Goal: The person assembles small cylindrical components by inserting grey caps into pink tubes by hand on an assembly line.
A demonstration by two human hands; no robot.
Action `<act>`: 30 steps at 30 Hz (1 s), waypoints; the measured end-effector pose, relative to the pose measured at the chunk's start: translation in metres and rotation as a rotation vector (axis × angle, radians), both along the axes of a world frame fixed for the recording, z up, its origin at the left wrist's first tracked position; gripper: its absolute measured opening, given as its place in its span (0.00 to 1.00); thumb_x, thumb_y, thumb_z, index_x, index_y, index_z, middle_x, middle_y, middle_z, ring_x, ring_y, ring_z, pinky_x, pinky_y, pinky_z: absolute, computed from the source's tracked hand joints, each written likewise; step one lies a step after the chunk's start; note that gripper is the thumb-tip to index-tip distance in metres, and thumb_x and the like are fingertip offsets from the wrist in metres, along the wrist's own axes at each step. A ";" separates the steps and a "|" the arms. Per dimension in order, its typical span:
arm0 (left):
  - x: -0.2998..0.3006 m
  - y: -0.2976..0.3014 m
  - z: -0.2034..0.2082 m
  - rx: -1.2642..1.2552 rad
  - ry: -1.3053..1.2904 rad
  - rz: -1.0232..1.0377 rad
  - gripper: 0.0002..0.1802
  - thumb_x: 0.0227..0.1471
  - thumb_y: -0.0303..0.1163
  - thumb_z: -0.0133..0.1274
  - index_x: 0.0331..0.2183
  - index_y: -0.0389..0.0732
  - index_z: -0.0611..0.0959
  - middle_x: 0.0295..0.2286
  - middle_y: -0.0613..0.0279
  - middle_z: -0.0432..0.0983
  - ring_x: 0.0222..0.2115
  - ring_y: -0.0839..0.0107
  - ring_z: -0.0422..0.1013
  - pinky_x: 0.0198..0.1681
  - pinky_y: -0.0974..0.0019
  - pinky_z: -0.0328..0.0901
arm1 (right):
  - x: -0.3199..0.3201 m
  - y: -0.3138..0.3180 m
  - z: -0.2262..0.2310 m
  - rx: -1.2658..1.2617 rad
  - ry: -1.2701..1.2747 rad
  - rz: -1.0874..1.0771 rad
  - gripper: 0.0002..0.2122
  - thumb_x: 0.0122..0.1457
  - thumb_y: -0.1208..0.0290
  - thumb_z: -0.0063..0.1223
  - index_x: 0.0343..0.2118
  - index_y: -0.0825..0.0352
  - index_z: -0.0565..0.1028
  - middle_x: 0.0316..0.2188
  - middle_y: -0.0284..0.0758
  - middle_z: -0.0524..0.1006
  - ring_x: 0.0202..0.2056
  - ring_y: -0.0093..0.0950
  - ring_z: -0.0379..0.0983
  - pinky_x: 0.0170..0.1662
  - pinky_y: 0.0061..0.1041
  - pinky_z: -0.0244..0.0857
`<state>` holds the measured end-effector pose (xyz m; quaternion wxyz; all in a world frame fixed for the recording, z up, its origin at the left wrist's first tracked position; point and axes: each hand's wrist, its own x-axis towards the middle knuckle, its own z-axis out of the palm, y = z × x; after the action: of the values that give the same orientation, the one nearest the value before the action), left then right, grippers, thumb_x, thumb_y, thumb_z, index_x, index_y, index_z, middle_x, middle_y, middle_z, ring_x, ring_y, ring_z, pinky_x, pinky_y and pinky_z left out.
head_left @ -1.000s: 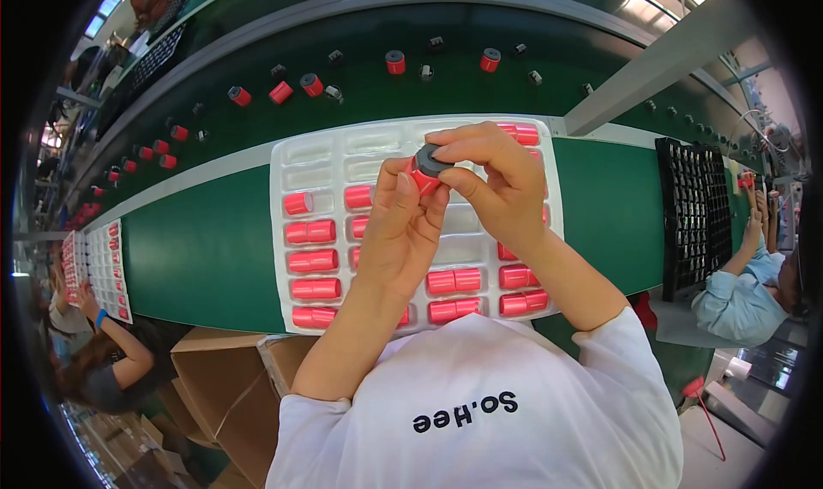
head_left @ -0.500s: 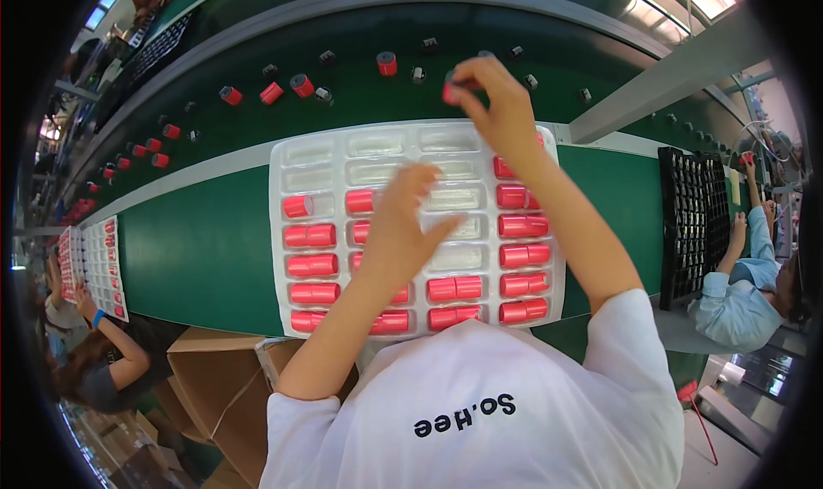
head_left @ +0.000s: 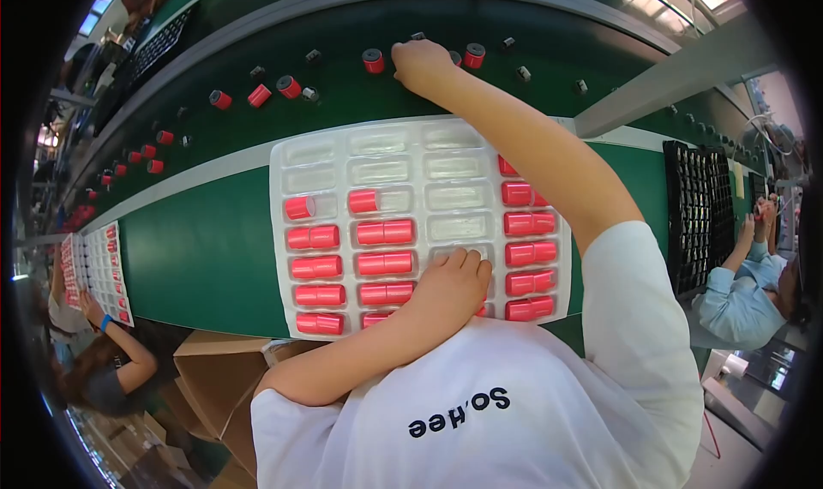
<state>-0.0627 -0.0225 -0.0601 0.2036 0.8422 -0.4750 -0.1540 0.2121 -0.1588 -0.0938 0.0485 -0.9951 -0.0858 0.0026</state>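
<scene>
A white moulded tray (head_left: 377,146) lies on the green table in front of me, its pockets partly filled with pairs of red cylinders (head_left: 386,232). My left hand (head_left: 454,283) rests on the tray's near edge, fingers loosely curled, holding nothing I can see. My right hand (head_left: 420,60) is stretched out to the dark green conveyor belt (head_left: 549,43) beyond the tray. Its fingers are curled down between two red cylinders with black caps (head_left: 372,60) (head_left: 474,55). Whether it grips anything is hidden under the fingers.
More red cylinders (head_left: 287,86) and small black parts (head_left: 523,73) are scattered along the belt. A black grid tray (head_left: 699,206) stands at the right beside a co-worker in blue (head_left: 746,292). Another person (head_left: 111,369) works a second white tray (head_left: 94,266) at the left. Cardboard boxes (head_left: 214,378) sit below.
Both hands were together over the tray's far part with a red and black piece. My right hand has reached out to the belt; my left has dropped to the tray's near edge.
</scene>
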 end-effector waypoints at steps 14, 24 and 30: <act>0.053 0.027 0.022 -1.218 1.302 0.408 0.19 0.63 0.40 0.42 0.50 0.39 0.67 0.41 0.59 0.70 0.43 0.72 0.68 0.49 0.68 0.63 | -0.167 -0.030 0.089 1.576 0.267 0.208 0.07 0.52 0.76 0.59 0.30 0.64 0.70 0.39 0.38 0.76 0.40 0.22 0.73 0.47 0.21 0.67; 0.050 0.023 0.042 -1.367 1.447 0.518 0.20 0.62 0.41 0.43 0.52 0.42 0.64 0.45 0.54 0.69 0.46 0.63 0.70 0.52 0.64 0.66 | -0.199 -0.023 0.098 1.585 0.091 0.325 0.10 0.52 0.79 0.57 0.38 0.68 0.74 0.42 0.42 0.76 0.45 0.28 0.73 0.49 0.25 0.68; 0.050 0.028 0.050 -1.435 1.552 0.494 0.27 0.60 0.36 0.48 0.57 0.46 0.58 0.47 0.53 0.69 0.48 0.61 0.70 0.54 0.63 0.64 | -0.214 -0.018 0.097 1.694 0.111 0.251 0.10 0.53 0.78 0.58 0.39 0.68 0.73 0.43 0.43 0.75 0.46 0.31 0.72 0.52 0.29 0.65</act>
<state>-0.0125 0.0055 -0.0098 0.9188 0.2722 -0.0134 -0.2856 -0.0023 -0.1772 0.0032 0.7789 -0.6048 -0.1658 -0.0082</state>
